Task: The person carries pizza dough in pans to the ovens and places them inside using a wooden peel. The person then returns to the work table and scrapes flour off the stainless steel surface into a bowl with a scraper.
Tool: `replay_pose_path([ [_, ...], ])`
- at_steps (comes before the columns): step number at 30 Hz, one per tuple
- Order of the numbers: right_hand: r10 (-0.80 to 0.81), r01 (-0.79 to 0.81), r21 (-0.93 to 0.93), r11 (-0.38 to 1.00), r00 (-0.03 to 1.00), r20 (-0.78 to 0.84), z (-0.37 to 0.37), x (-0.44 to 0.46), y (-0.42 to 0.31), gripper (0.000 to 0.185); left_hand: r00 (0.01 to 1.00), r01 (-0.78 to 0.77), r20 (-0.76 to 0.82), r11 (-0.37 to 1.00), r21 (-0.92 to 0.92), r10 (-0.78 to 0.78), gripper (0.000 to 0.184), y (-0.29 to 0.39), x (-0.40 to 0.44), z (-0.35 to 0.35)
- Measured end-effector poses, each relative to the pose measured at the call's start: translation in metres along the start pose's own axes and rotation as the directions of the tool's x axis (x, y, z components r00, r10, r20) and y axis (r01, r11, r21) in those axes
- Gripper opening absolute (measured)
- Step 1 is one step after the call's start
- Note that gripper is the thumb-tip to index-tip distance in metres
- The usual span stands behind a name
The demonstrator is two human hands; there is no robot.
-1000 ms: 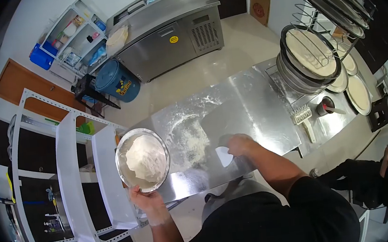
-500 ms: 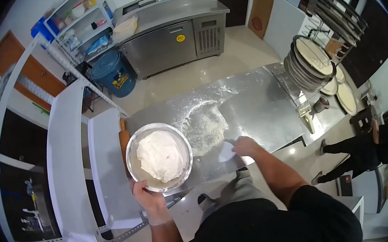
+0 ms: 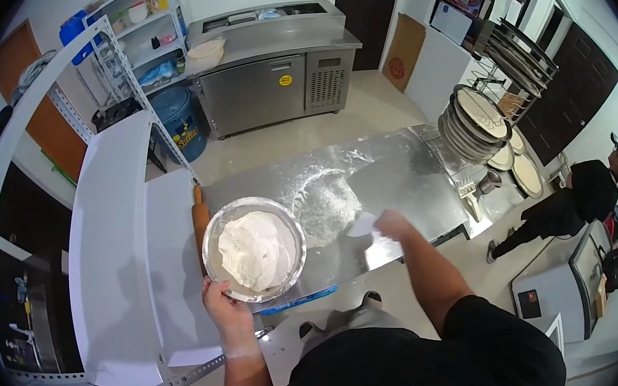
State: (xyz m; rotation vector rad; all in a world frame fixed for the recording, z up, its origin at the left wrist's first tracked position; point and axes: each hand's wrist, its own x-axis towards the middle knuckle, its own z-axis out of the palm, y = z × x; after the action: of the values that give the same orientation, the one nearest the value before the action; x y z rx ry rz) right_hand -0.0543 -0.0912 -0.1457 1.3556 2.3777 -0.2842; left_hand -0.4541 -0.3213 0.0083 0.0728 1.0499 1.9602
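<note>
A round metal bowl (image 3: 299, 248) with a heap of white flour (image 3: 255, 250) in it sits at the left end of the steel table (image 3: 406, 183). My left hand (image 3: 222, 300) grips the bowl's near-left rim, its fingers partly hidden under it. My right hand (image 3: 394, 225) is closed on a white scraper (image 3: 362, 224), which is at the near side of the table, its blade pointing left. Left of that blade, a patch of loose flour (image 3: 325, 206) is spread over the steel. Whether the scraper touches the table I cannot tell.
A wooden rolling pin (image 3: 201, 219) lies against the bowl's left side. A rack of round pans (image 3: 471, 125), a wide brush (image 3: 469, 199) and a metal cup (image 3: 489, 181) stand at the table's right end. Another person (image 3: 584, 194) stands beyond, at right. White shelves (image 3: 117, 266) flank the left.
My view has tilted and shifted, so the surroundings sit differently. The scraper has turned a little in my right hand. My left hand keeps its hold on the bowl.
</note>
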Motion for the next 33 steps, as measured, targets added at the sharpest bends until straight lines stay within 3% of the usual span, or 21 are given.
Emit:
replay_pose_path([
  [2,0.134,-0.125,-0.049,0.991,0.928,0.347,-0.003,-0.016,0.040,0.024,1.000,0.006,-0.023,1.000,0.000,-0.006,0.033,-0.001,0.004,0.000],
  [3,0.135,-0.125,-0.050,0.991,0.927,0.350,0.004,-0.017,0.039,0.024,1.000,0.003,-0.008,1.000,-0.002,-0.003,0.033,-0.002,0.010,0.000],
  [6,0.153,-0.154,-0.020,0.988,0.986,-0.067,0.028,-0.015,0.020,0.024,0.998,-0.005,0.057,1.000,0.008,0.005,0.032,-0.007,0.027,0.022],
  [7,0.159,-0.161,-0.012,0.987,0.985,-0.073,0.019,-0.009,0.005,0.024,0.997,-0.005,0.077,1.000,0.002,0.005,0.035,-0.011,0.030,0.033],
  [8,0.348,-0.316,0.242,0.917,0.932,-0.102,-0.006,-0.010,-0.025,0.025,0.996,-0.004,0.093,1.000,-0.001,0.004,0.037,-0.015,0.030,0.042],
  [9,0.525,-0.426,0.487,0.762,0.847,-0.080,-0.028,-0.016,-0.041,0.025,0.994,-0.008,0.110,1.000,0.001,0.008,0.040,-0.018,0.032,0.050],
  [14,0.445,-0.272,0.541,0.795,0.868,-0.218,-0.058,-0.043,0.022,0.031,0.992,-0.033,0.120,0.999,-0.029,0.036,0.042,-0.042,0.038,0.074],
  [17,0.189,-0.062,0.519,0.853,0.962,-0.196,-0.044,-0.048,0.063,0.031,0.992,-0.087,0.094,0.995,0.051,0.082,0.033,-0.072,0.033,0.113],
  [18,0.188,-0.055,0.529,0.847,0.961,-0.200,-0.048,-0.048,0.085,0.031,0.991,-0.095,0.099,0.994,0.062,0.088,0.033,-0.084,0.029,0.132],
  [21,0.407,-0.079,0.754,0.652,0.875,-0.260,-0.047,-0.050,0.165,0.027,0.997,-0.063,0.047,0.997,0.053,0.060,0.033,-0.128,0.005,0.180],
  [23,0.500,-0.162,0.653,0.740,0.781,-0.373,-0.018,-0.030,0.239,0.027,1.000,-0.030,0.011,0.997,0.065,0.029,0.033,-0.162,0.003,0.190],
  [25,0.339,-0.273,0.295,0.916,0.919,-0.203,-0.006,0.007,0.317,0.026,0.999,0.036,-0.026,0.999,0.024,-0.035,0.032,-0.197,0.015,0.204],
  [27,0.543,-0.433,0.435,0.790,0.822,-0.168,-0.052,0.018,0.337,0.022,0.999,0.026,-0.044,0.999,0.044,-0.024,0.032,-0.224,0.021,0.223],
  [29,0.522,-0.408,0.387,0.827,0.812,-0.260,-0.067,0.051,0.360,0.023,0.993,0.015,-0.120,0.998,0.057,-0.008,0.032,-0.244,0.012,0.228],
  [31,0.439,-0.381,0.273,0.883,0.878,-0.193,-0.113,0.070,0.368,0.024,0.991,-0.002,-0.131,0.999,0.053,0.009,0.030,-0.252,0.006,0.236],
  [33,0.347,-0.305,0.188,0.934,0.900,-0.262,-0.093,0.129,0.385,0.024,0.994,-0.030,-0.104,0.999,0.044,0.035,0.028,-0.254,0.001,0.246],
])
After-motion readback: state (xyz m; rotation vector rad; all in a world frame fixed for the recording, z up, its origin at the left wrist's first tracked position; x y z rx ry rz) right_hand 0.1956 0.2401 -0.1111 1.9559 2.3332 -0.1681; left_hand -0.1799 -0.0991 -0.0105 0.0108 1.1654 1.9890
